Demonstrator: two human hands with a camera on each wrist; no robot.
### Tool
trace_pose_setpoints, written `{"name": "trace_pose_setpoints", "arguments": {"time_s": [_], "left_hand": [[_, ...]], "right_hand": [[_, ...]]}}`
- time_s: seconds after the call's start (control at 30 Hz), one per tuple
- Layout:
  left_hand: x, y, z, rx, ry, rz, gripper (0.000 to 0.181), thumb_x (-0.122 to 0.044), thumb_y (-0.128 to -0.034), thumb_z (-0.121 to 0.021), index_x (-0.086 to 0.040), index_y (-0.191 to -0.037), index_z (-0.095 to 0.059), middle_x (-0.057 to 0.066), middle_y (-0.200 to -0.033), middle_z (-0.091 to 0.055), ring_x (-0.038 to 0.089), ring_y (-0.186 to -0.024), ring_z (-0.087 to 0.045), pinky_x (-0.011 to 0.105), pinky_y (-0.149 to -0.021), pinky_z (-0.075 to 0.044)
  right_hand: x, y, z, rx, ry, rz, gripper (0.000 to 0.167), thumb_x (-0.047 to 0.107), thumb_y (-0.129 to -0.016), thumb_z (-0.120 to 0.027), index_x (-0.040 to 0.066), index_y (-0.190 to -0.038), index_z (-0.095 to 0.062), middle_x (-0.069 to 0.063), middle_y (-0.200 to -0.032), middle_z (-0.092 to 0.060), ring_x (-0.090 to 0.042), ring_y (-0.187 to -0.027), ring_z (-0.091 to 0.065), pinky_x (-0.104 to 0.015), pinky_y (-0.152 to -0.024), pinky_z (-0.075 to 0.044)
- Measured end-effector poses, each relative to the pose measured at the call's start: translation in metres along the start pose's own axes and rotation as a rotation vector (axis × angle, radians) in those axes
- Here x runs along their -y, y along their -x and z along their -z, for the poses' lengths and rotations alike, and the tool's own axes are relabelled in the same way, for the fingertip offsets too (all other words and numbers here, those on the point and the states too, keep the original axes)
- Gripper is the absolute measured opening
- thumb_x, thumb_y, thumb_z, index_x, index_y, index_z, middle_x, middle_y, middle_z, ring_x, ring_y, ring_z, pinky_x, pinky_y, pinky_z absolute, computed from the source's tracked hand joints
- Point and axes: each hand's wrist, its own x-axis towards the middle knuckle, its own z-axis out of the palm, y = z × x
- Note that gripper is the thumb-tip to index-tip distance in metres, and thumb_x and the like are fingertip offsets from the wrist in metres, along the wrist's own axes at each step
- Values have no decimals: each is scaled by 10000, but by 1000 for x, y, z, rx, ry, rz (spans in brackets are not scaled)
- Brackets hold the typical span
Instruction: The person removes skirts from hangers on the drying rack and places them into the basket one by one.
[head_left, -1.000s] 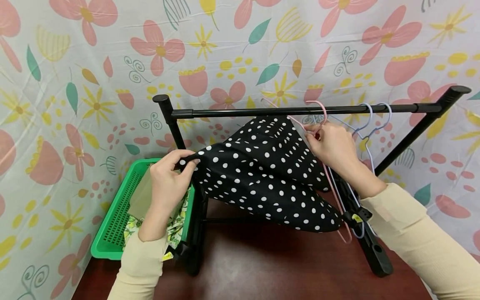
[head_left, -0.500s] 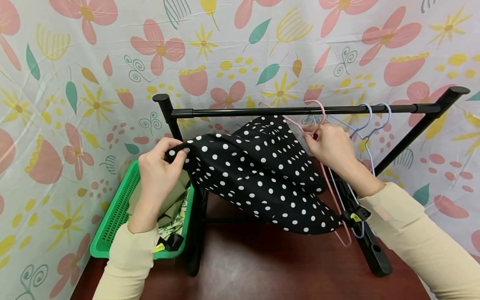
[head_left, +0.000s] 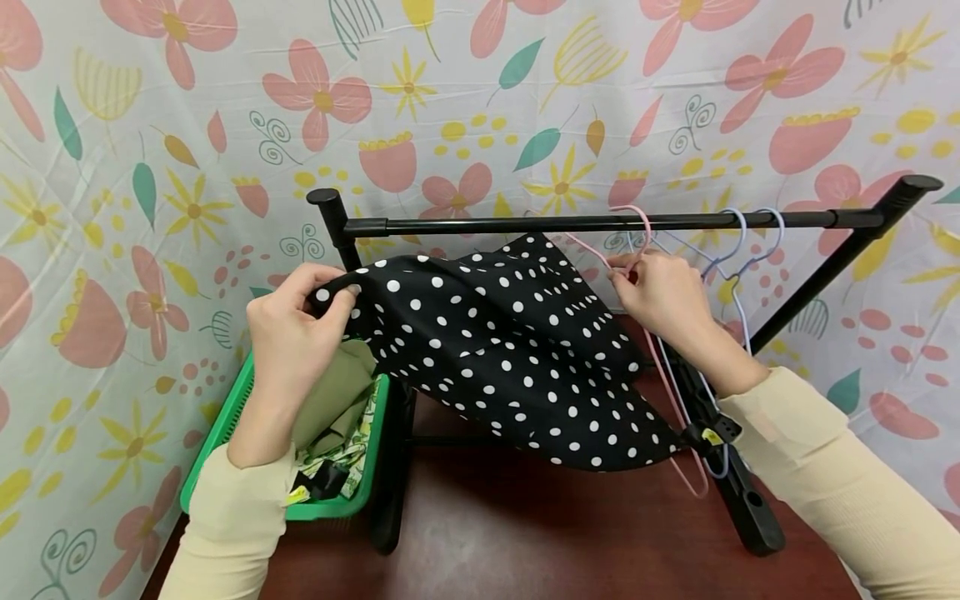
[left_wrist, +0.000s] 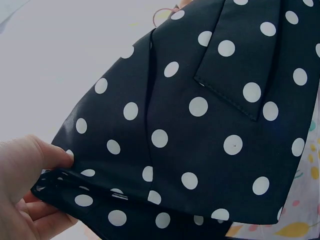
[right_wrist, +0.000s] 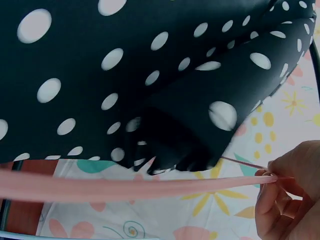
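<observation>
A black garment with white polka dots (head_left: 480,350) is stretched slantwise below the rack's bar, its exact kind unclear. My left hand (head_left: 288,350) pinches its upper left edge between thumb and fingers. In the left wrist view, a stitched flap (left_wrist: 240,60) shows on the cloth. My right hand (head_left: 660,292) pinches a pink hanger (head_left: 647,229) just under the hook, which sits on the bar. One arm of that hanger runs behind the garment's top right corner; in the right wrist view the hanger's other arm (right_wrist: 140,187) lies outside the cloth.
The black rack bar (head_left: 487,225) crosses above the cloth. Blue hangers (head_left: 738,250) hang right of my right hand. A green basket (head_left: 375,450) with folded olive cloth (head_left: 337,383) and leaf-print fabric (head_left: 352,458) stands at left on the brown table (head_left: 480,533). A floral curtain (head_left: 450,83) hangs behind.
My left hand has moved left and a little up, drawing the polka-dot garment's edge with it. The garment's top corner has slid left along the pink hanger. My right hand stays nearly still.
</observation>
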Motion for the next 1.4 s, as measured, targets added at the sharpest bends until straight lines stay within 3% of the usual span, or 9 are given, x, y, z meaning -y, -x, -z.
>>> {"name": "trace_pose_setpoints", "arguments": {"time_s": [0.27, 0.43, 0.6, 0.7, 0.83, 0.97, 1.2, 1.3, 1.4], "left_hand": [[6, -4, 11, 0, -55, 53, 33, -86, -766, -694, -99, -795, -687, 34, -580, -616, 2, -390, -361, 140, -415, -277], [12, -4, 17, 21, -80, 79, 42, -93, -769, -699, -120, -799, -688, 36, -563, -615, 12, -358, -330, 146, -392, -248], [16, -3, 22, 9, -68, 107, 54, -88, -774, -699, -138, -792, -691, 50, -595, -635, 7, -375, -356, 140, -399, -261], [18, -4, 26, 12, -57, 125, 26, -105, -790, -694, -117, -812, -700, 60, -642, -649, 8, -398, -378, 142, -416, -278], [20, -6, 33, -3, -68, 142, 62, -117, -802, -680, -79, -844, -708, 74, -654, -643, 2, -404, -380, 141, -421, -280], [25, -9, 40, -46, -74, 163, 82, -112, -791, -690, -77, -858, -721, 31, -676, -645, -15, -412, -385, 120, -434, -291], [29, -13, 56, -91, -126, 214, 71, -129, -785, -691, -104, -842, -725, -255, -624, -522, -25, -407, -387, 114, -430, -296], [34, -14, 62, -120, -131, 209, 68, -123, -779, -692, -88, -826, -727, -264, -604, -514, -37, -394, -375, 113, -429, -288], [41, -15, 65, -145, -140, 208, 68, -119, -773, -695, -79, -815, -730, -242, -664, -572, -54, -396, -362, 107, -440, -286]], "right_hand": [[-3, -1, 3, -38, 21, 12, 233, 112, -825, -544, 75, -940, -743, -60, -488, -423, -197, -392, -303, -316, -377, -228], [-4, -1, 6, -66, 28, 0, 169, 127, -809, -587, 82, -839, -747, -64, -512, -472, -243, -452, -433, -386, -409, -316], [-5, -1, 6, -55, 26, -12, 166, 149, -817, -591, 85, -828, -743, -36, -481, -433, -225, -434, -405, -370, -405, -291], [-6, -1, 6, -49, 35, -27, 196, 151, -817, -583, 71, -679, -697, -39, -477, -429, -222, -427, -385, -341, -397, -265], [-9, -1, 7, -53, 48, -40, 341, 154, -805, -599, 94, -479, -520, -57, -475, -432, -243, -439, -403, -342, -398, -272], [-11, -2, 7, -46, 40, -41, 336, 165, -805, -619, 84, -485, -554, -48, -452, -421, -236, -432, -405, -338, -395, -270], [-15, -2, 5, -10, 26, -69, 292, 193, -824, -608, 62, -568, -664, -62, -484, -506, -226, -446, -415, -332, -391, -258], [-17, -2, 5, -4, 16, -74, 235, 181, -823, -590, 47, -683, -722, -65, -523, -560, -236, -480, -455, -337, -402, -270], [-19, -1, 4, 2, 19, -75, 233, 160, -821, -574, 43, -680, -719, -57, -498, -556, -254, -493, -480, -336, -405, -276]]}}
